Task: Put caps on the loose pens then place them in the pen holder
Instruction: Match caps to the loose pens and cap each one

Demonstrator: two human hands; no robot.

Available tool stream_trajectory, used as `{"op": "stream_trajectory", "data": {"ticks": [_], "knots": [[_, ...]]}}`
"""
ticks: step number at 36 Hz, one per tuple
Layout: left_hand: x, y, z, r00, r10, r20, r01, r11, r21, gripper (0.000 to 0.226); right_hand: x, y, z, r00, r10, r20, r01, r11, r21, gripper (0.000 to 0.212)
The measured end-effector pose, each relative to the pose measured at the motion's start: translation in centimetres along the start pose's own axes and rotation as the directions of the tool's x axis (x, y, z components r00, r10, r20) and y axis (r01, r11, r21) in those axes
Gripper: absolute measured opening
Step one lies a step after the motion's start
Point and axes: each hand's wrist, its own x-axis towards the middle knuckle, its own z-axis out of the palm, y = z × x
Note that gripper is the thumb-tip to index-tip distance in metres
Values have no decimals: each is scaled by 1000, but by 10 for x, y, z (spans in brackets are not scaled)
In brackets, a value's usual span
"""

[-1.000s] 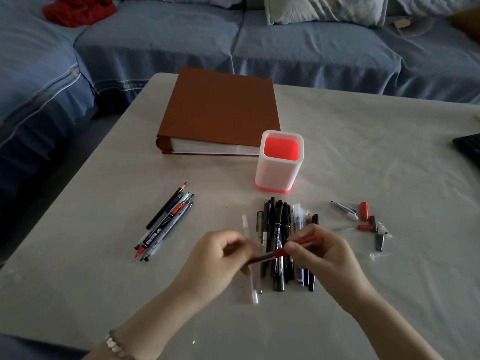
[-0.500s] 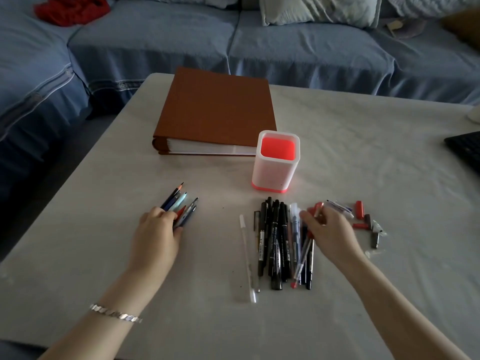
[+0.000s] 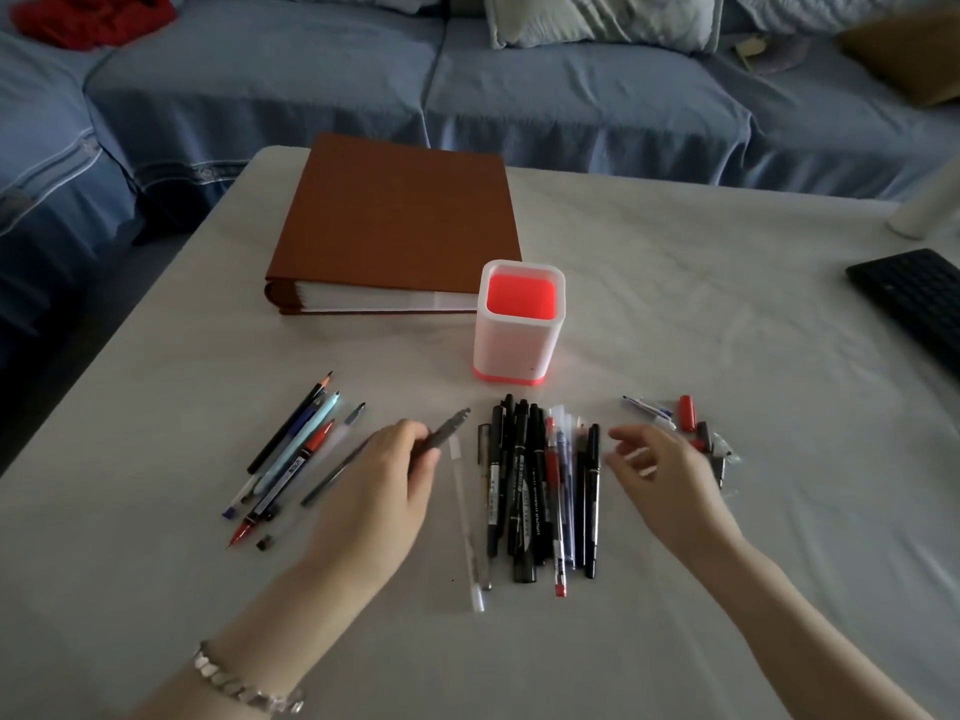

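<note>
Grey pen in left hand

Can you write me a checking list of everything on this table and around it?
Surface: table with a pale, wrinkled cover.
Job's things: pen holder upright, no pens inside; pen pile in front of it; loose pens at the left, some tips bare; caps at the right.
Clutter: brown binder behind the holder; keyboard at the right edge.
Hands: left hand grips a dark pen; right hand open, holding nothing, beside the caps.
Cables: nothing seen.
Surroundings: blue sofa with a red cloth and cushions.
</note>
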Motion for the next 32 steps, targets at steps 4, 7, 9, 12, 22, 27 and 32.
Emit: {"op": "stream_trajectory", "data": {"ticks": [4,7,9,12,22,27,32], "knots": [[-3,8,6,998,14,67,-7,995,-95,11,7,28,-32,988,87,-127,-108,979,-175,19],[-4,9,9,995,19,100,-7,993,-122,13,14,46,-50,967,224,-121,-249,927,-281,23],[-5,10,10,990,21,137,-2,991,-135,14,17,53,-54,957,268,-113,-291,892,-347,26],[-5,14,11,987,4,162,20,988,-150,12,18,58,-54,939,327,-106,-344,887,-308,21],[-4,24,12,991,-5,136,34,977,-211,8,12,56,-55,943,321,-91,-334,920,-204,20],[-5,27,8,990,-18,137,53,965,-258,10,8,47,-54,937,341,-79,-350,907,-236,17],[-7,27,3,990,-2,139,40,962,-270,12,-1,24,-50,974,160,-160,-179,978,-111,21]]}}
